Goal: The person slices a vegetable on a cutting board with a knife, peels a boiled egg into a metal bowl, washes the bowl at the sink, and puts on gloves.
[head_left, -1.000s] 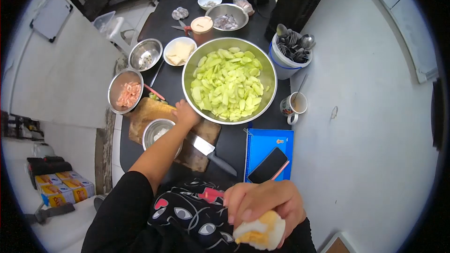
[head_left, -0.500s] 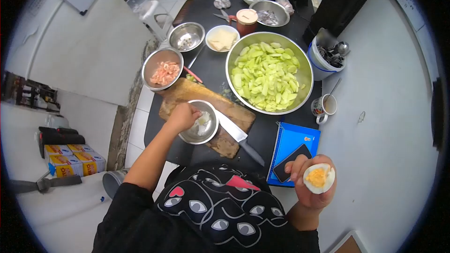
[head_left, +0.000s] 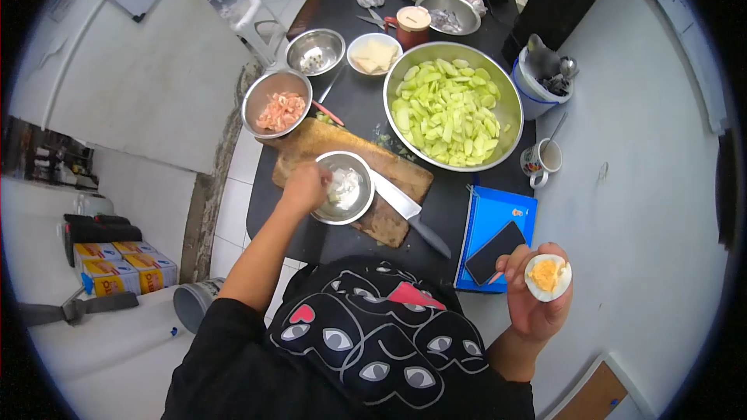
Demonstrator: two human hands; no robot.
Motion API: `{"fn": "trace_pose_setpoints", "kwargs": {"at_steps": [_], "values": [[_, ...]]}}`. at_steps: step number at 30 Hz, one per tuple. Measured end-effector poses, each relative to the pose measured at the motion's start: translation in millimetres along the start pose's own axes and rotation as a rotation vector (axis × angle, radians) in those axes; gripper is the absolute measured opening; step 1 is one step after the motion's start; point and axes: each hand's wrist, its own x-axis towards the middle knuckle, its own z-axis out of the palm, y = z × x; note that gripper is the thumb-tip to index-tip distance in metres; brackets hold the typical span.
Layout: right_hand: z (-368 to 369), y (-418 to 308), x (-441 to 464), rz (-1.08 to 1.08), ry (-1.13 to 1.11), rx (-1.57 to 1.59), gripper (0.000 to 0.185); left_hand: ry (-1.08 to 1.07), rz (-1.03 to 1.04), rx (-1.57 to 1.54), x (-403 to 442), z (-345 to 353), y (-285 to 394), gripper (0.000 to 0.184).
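My right hand (head_left: pixel 532 302) holds up half a boiled egg (head_left: pixel 548 277), its crumbly yellow yolk turned toward me. At the left rim of a small steel bowl (head_left: pixel 366 204), my left hand (head_left: pixel 308 187) has its fingers pinched together. Whether anything is between them is hidden. White pieces (head_left: pixel 344 185) lie in that bowl, too unclear to name. The bowl rests on a wooden cutting board (head_left: pixel 311 138). Beside it on the board lies a knife (head_left: pixel 398 199), its dark handle reaching past the board's edge.
A large steel bowl (head_left: pixel 517 126) holds sliced green vegetable. Further left stand a bowl of pink meat pieces (head_left: pixel 282 111), another steel bowl (head_left: pixel 315 45) and a white bowl (head_left: pixel 375 55). A phone (head_left: pixel 495 253) lies on a blue notebook (head_left: pixel 502 210), near a mug (head_left: pixel 540 162).
The view has shifted slightly, moving the table's things up and right in the picture. My left hand has moved toward the small bowl's left rim. The egg half stays in my right hand.
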Motion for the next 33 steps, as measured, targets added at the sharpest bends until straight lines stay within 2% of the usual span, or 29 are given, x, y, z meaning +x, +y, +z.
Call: {"fn": "trace_pose_setpoints", "kwargs": {"at_steps": [3,6,8,9,10,11,14,20,23,30,33], "values": [[-4,1,-5,-0.013,0.019,0.015,0.072,0.203,0.226,0.097,-2,1,1,0.014],[-7,1,-13,-0.021,0.062,0.029,0.072,0.193,0.450,-0.040,-12,-8,32,0.009],[-9,2,-16,-0.016,0.081,0.048,0.073,0.102,0.656,-0.073,-22,4,54,0.008],[-9,2,-17,-0.017,0.085,0.040,0.073,-0.061,0.736,-0.058,-27,9,64,0.008],[-8,2,-18,-0.019,0.086,0.034,0.073,-0.063,0.934,-0.132,-27,16,76,0.007],[-7,2,-20,-0.018,0.088,0.030,0.073,-0.175,0.951,-0.094,-33,22,89,0.009],[-4,1,-25,0.001,0.115,0.016,0.074,-0.321,1.086,-0.001,-34,62,104,0.011],[-6,0,-34,-0.056,0.143,-0.003,0.073,-0.334,1.128,0.259,-24,117,118,0.015],[-14,-2,-38,-0.082,0.005,-0.103,0.065,-0.310,1.163,0.303,-27,121,119,0.015],[-16,1,-35,-0.081,0.021,-0.078,0.065,-0.274,1.112,0.258,-33,123,116,0.015],[-8,1,-31,-0.086,0.045,-0.068,0.066,-0.254,1.056,0.015,-26,107,113,0.011]]}}
